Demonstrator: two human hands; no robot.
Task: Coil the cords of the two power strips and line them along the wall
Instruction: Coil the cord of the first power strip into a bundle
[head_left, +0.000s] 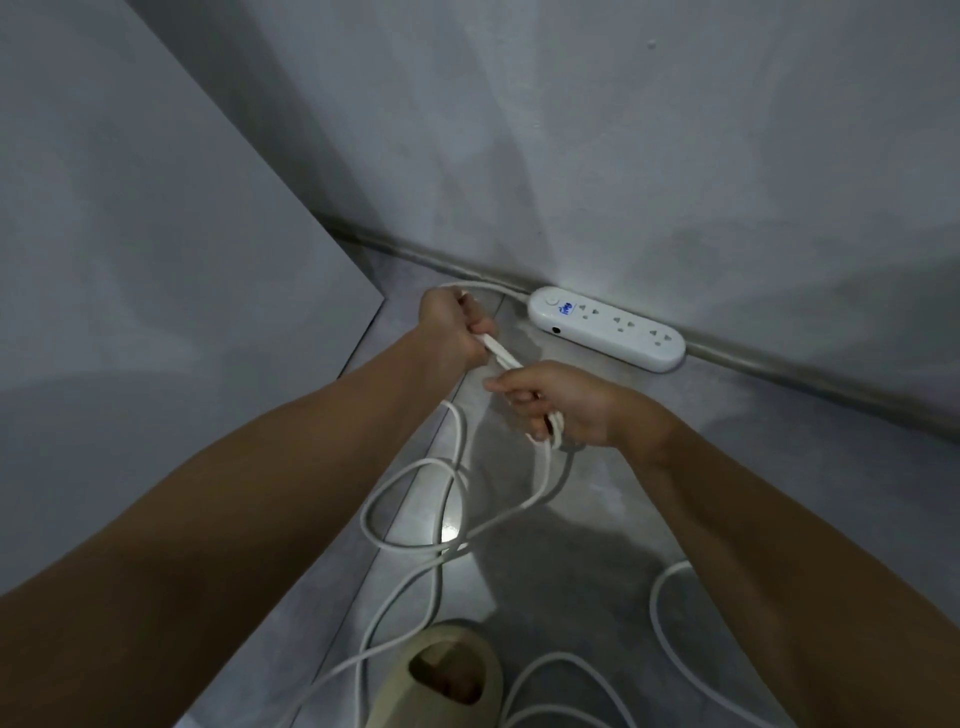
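A white power strip (608, 328) lies on the grey floor against the foot of the wall, sockets facing up. Its white cord (451, 499) leaves the strip's left end and curves to my left hand (451, 328), which is shut on a folded bundle of it. My right hand (563, 402) grips the other end of the same bundle, just below and right of the left. Loose loops of cord trail from my hands down across the floor. Only one power strip is in view.
A grey panel (156, 260) stands at the left, meeting the wall (623, 130) in a corner. My foot in a beige slipper (441, 675) rests at the bottom, with cord loops (662, 618) beside it at bottom right.
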